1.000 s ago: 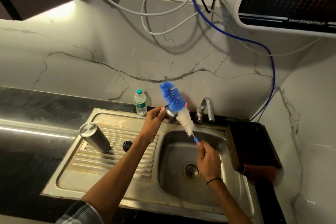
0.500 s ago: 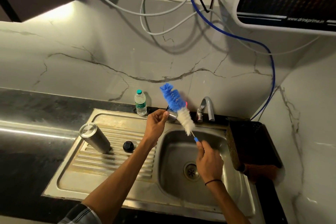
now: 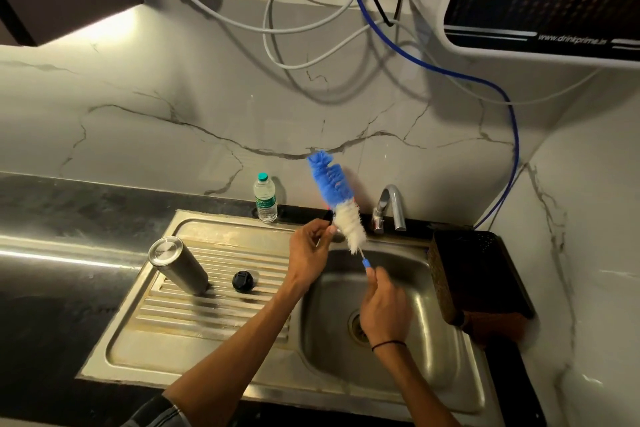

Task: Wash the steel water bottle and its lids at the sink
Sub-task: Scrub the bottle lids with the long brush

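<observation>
The steel water bottle [image 3: 178, 265] stands upside down on the ribbed drainboard [image 3: 207, 308] at the left. A black lid [image 3: 243, 281] lies on the drainboard just right of it. My left hand [image 3: 308, 246] pinches a small dark lid [image 3: 328, 217] above the sink's back rim; most of that lid is hidden by my fingers and the brush. My right hand [image 3: 382, 302] holds the thin handle of a blue and white bottle brush [image 3: 337, 199], whose bristles point up and touch the small lid.
The steel sink basin [image 3: 408, 274] with its drain lies under my right hand. A steel tap [image 3: 391, 206] stands at the back rim. A small plastic bottle [image 3: 265, 198] sits behind the drainboard. A dark rack [image 3: 478, 274] borders the sink's right side.
The brush has slid slightly against the small lid in my left hand. Both hands stay above the sink's back rim.
</observation>
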